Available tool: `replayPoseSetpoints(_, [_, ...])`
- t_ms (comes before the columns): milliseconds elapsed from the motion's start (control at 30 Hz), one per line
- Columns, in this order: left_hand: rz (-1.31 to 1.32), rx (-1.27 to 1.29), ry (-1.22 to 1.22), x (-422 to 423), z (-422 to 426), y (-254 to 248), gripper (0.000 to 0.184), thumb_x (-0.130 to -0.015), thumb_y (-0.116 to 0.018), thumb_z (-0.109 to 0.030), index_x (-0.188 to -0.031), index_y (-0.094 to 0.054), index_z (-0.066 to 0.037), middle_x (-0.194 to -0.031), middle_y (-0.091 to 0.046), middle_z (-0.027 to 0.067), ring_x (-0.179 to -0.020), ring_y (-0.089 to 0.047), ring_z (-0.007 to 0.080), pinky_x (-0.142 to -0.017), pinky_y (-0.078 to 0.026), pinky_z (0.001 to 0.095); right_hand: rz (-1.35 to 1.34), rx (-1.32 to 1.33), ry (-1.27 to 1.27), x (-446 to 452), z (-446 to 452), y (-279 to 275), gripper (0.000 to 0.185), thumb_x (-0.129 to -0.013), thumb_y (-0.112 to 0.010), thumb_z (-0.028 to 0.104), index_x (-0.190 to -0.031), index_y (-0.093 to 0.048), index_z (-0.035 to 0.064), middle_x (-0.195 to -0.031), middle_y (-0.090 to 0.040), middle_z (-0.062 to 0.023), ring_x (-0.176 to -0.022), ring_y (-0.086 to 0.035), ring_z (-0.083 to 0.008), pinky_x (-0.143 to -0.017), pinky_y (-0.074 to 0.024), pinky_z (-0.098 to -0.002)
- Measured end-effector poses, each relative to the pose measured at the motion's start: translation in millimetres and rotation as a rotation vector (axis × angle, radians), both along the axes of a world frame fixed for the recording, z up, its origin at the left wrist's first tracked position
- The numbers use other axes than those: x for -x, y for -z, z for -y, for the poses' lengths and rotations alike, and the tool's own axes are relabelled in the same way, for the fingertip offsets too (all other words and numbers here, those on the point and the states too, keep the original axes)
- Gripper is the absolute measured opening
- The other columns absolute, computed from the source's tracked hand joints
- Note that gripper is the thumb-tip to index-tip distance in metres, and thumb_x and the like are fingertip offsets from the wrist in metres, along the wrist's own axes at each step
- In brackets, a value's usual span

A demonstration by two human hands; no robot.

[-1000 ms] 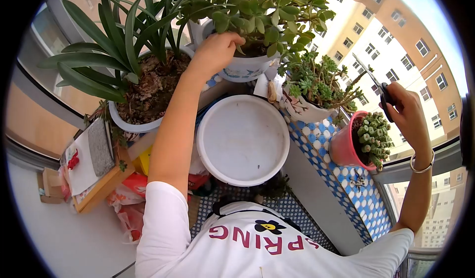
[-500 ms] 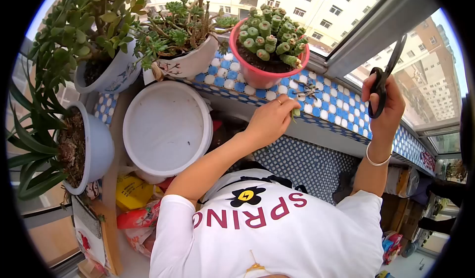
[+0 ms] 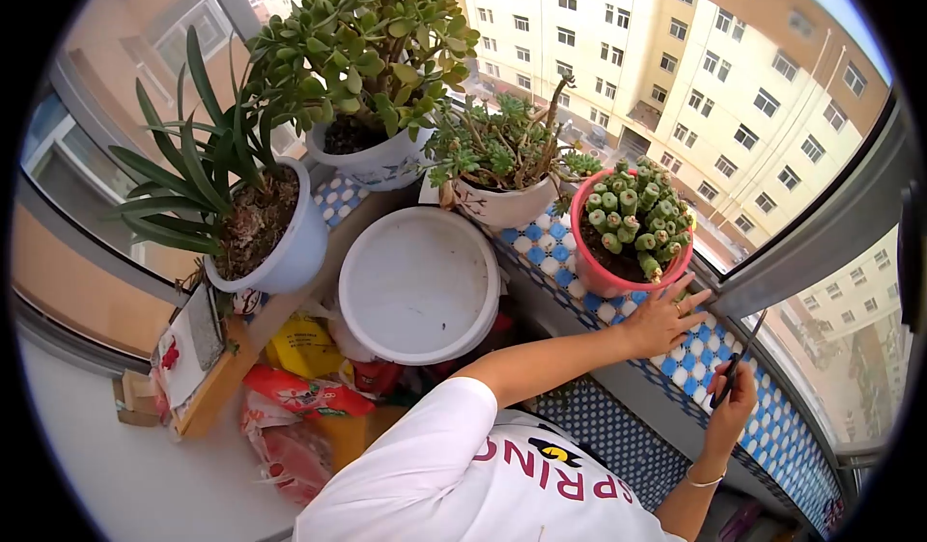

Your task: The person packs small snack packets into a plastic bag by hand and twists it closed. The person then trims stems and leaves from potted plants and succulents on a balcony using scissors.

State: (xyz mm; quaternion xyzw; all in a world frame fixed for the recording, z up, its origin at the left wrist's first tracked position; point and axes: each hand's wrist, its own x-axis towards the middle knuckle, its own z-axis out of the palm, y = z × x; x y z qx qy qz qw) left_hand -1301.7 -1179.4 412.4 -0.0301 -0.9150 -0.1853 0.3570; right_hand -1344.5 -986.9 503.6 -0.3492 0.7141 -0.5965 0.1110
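Observation:
My left hand (image 3: 664, 323) is spread with its fingers apart over the blue-and-white tiled ledge (image 3: 555, 252), just below the pink pot (image 3: 603, 277). That pot holds a stubby green succulent (image 3: 632, 216). At the right, my right hand (image 3: 736, 402) grips dark-handled scissors (image 3: 731, 373), their blades pointing up toward the window. Left of the pink pot stands a white pot (image 3: 502, 206) with a trailing succulent (image 3: 502, 146). Anything small lying under my left hand is hidden.
A round white lid-like surface (image 3: 418, 281) is left of my left arm. Behind it stand a jade plant (image 3: 362, 50) and a long-leaved plant (image 3: 198, 170) in pale pots. Red and yellow bags (image 3: 304, 349) lie below. Window frames border the ledge.
My left hand, which held a small green piece, has opened and moved onto the ledge by the pink pot. My right hand has lowered the scissors. The camera view has shifted.

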Motion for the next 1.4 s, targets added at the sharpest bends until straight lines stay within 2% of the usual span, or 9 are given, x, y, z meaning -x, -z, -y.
replayPoseSetpoints(233, [-0.009,0.062,0.387,-86,-11,-60,0.048,-0.074,-0.067,-0.013,-0.121,-0.057,-0.007,-0.134,-0.048,0.0112,-0.124,-0.045,0.0308,-0.105,-0.036,0.0438,-0.093,-0.023,-0.043,8,16,-24,0.012,-0.088,-0.061,0.012,-0.090,-0.055,0.0018,-0.075,-0.054,0.0009,-0.065,-0.051,-0.0059,-0.060,-0.0407,-0.0192])
replayPoseSetpoints(333, [-0.048,0.053,0.343,-151,21,-112,0.041,-0.073,-0.066,-0.009,-0.113,-0.059,-0.006,-0.123,-0.054,0.0119,-0.113,-0.052,0.0301,-0.096,-0.044,0.0407,-0.210,-0.046,-0.077,-2,29,-58,0.012,-0.081,-0.059,0.002,-0.093,-0.056,0.0010,-0.076,-0.055,-0.0009,-0.065,-0.053,-0.0069,-0.060,-0.0414,-0.0200])
replayPoseSetpoints(500, [-0.202,-0.010,-0.017,-214,122,-211,0.029,-0.073,-0.057,0.011,-0.096,-0.061,-0.005,-0.108,-0.059,0.0119,-0.096,-0.058,0.0299,-0.077,-0.049,0.0378,-0.512,-0.121,-0.114,-45,81,-151,0.023,-0.075,-0.054,-0.009,-0.095,-0.059,0.0006,-0.073,-0.055,-0.0025,-0.062,-0.051,-0.0084,-0.057,-0.0391,-0.0221])
replayPoseSetpoints(567, [-0.239,0.089,-0.227,-215,175,-248,0.018,-0.079,-0.053,0.008,-0.091,-0.059,-0.003,-0.102,-0.061,0.0115,-0.090,-0.062,0.0290,-0.073,-0.050,0.0356,-0.682,-0.197,-0.117,-55,111,-190,0.022,-0.075,-0.057,-0.008,-0.095,-0.060,0.0009,-0.070,-0.056,-0.0032,-0.060,-0.050,-0.0102,-0.055,-0.0381,-0.0242])
replayPoseSetpoints(700, [-0.099,0.433,-0.532,-186,277,-304,0.016,-0.084,-0.053,-0.002,-0.096,-0.064,-0.003,-0.105,-0.065,0.0101,-0.101,-0.061,0.0291,-0.086,-0.049,0.0404,-1.036,-0.171,-0.126,-42,205,-233,0.011,-0.083,-0.063,0.009,-0.093,-0.062,0.0033,-0.067,-0.062,-0.0072,-0.059,-0.057,-0.0184,-0.057,-0.0439,-0.0316])
replayPoseSetpoints(800, [0.148,0.737,-0.556,-169,345,-312,0.019,-0.088,-0.054,-0.015,-0.101,-0.066,-0.009,-0.103,-0.066,0.0073,-0.104,-0.060,0.0263,-0.094,-0.046,0.0392,-1.251,-0.400,-0.118,-25,275,-252,0.019,-0.088,-0.061,0.024,-0.091,-0.064,0.0049,-0.070,-0.065,-0.0083,-0.063,-0.063,-0.0231,-0.063,-0.0501,-0.0357])
replayPoseSetpoints(867, [0.546,0.762,-0.748,-176,368,-320,0.019,-0.088,-0.053,-0.018,-0.097,-0.069,-0.012,-0.098,-0.068,0.0060,-0.101,-0.061,0.0236,-0.096,-0.043,0.0391,-1.335,-0.519,-0.118,-18,313,-253,0.023,-0.087,-0.062,0.028,-0.088,-0.064,0.0052,-0.073,-0.066,-0.0085,-0.069,-0.064,-0.0241,-0.065,-0.0520,-0.0360])
replayPoseSetpoints(1033, [0.408,0.628,-0.707,-212,375,-343,0.009,-0.079,-0.058,-0.016,-0.080,-0.063,-0.008,-0.087,-0.063,0.0058,-0.090,-0.058,0.0258,-0.089,-0.043,0.0404,-1.551,-0.462,-0.189,-13,367,-242,0.022,-0.084,-0.064,0.028,-0.086,-0.064,0.0069,-0.082,-0.067,-0.0091,-0.078,-0.066,-0.0253,-0.068,-0.0533,-0.0368])
replayPoseSetpoints(1400, [0.218,0.683,-0.761,-242,377,-330,0.005,-0.080,-0.060,-0.013,-0.080,-0.064,-0.010,-0.092,-0.063,0.0029,-0.099,-0.057,0.0238,-0.097,-0.040,0.0395,-1.528,-0.397,-0.509,-57,381,-253,0.026,-0.088,-0.062,0.031,-0.091,-0.061,0.0056,-0.076,-0.065,-0.0091,-0.072,-0.064,-0.0257,-0.067,-0.0505,-0.0388])
